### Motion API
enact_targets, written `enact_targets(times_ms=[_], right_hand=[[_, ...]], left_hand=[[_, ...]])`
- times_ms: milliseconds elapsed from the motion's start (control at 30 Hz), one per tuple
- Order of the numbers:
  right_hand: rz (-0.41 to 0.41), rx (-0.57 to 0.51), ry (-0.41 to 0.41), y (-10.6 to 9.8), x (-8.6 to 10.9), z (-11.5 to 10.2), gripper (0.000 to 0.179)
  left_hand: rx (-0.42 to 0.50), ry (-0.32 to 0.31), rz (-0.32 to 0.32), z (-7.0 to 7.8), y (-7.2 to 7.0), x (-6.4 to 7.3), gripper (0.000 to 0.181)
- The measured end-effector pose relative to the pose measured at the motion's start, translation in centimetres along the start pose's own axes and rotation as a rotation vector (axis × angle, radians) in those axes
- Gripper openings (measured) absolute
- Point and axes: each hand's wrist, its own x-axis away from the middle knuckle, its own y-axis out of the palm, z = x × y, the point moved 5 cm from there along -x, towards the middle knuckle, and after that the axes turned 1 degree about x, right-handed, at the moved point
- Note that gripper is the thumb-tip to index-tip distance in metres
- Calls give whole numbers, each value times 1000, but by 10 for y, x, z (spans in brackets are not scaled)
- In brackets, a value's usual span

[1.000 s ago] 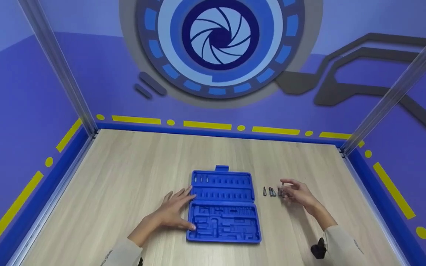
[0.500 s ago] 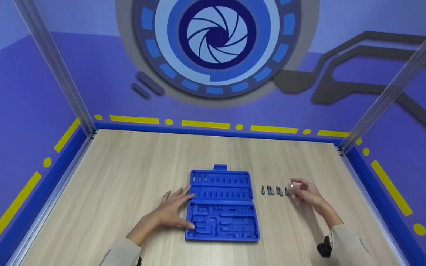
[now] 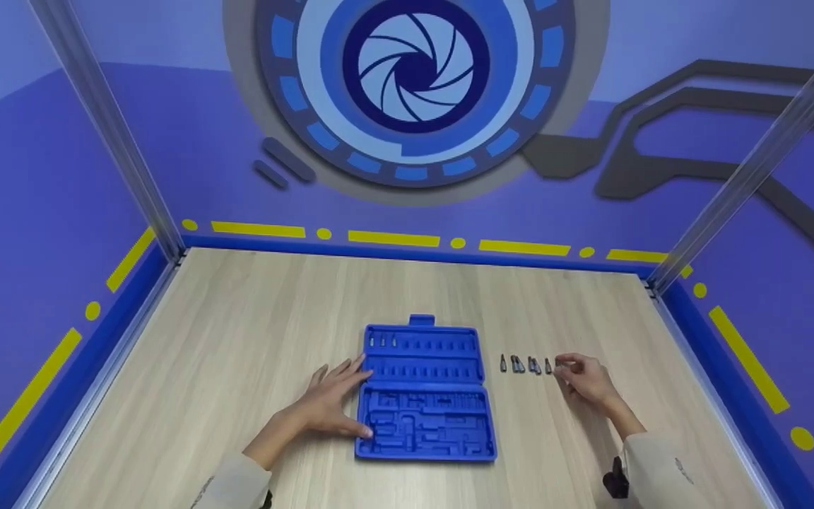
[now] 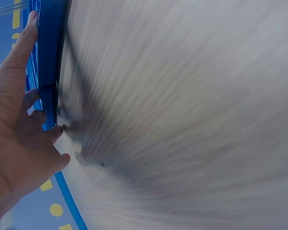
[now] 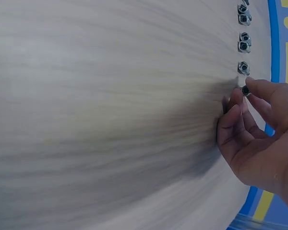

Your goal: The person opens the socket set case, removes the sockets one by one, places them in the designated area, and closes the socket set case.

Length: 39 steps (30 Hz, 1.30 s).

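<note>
Head view, case: open blue bit case [image 3: 425, 386] on the wooden table [image 3: 273, 311], between the hands; three seated bits [image 3: 383, 341] in its far left slots.
Head view, left hand: left hand [image 3: 333, 408] spread along the case's left edge, touching it.
Head view, right hand: right hand [image 3: 588, 379] right of the case, at the right end of a row of loose driver bits [image 3: 518, 365].
Left wrist view, digits: stretched well apart against the case.
Right wrist view, grip: thumb and finger pinch one held bit [image 5: 245, 89], just beside the row.
</note>
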Motion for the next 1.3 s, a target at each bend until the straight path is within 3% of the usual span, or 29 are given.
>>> enact_targets(times_ms=[267,633,767,900,1133,1300], right_hand=[[29,45,-42,2,0,-3,37],[52,119,-11,-1,-1,-1,37],[59,95,-9,-3,-1,-5,38],[47,70,-28,-4,-2,-13,37],[52,127,-114,0,-5,-37,33],[26,84,-158,12,-10,-54,31]], left_hand=[[0,4,-6,1,0,0,111],[9,-12,-14,1,0,-2,111],[6,-13,-12,1,0,-1,112],[9,-6,-6,2,-1,0,112],[3,-3,-4,1,-1,0,112],[10,-4,-7,0,-1,0,111]])
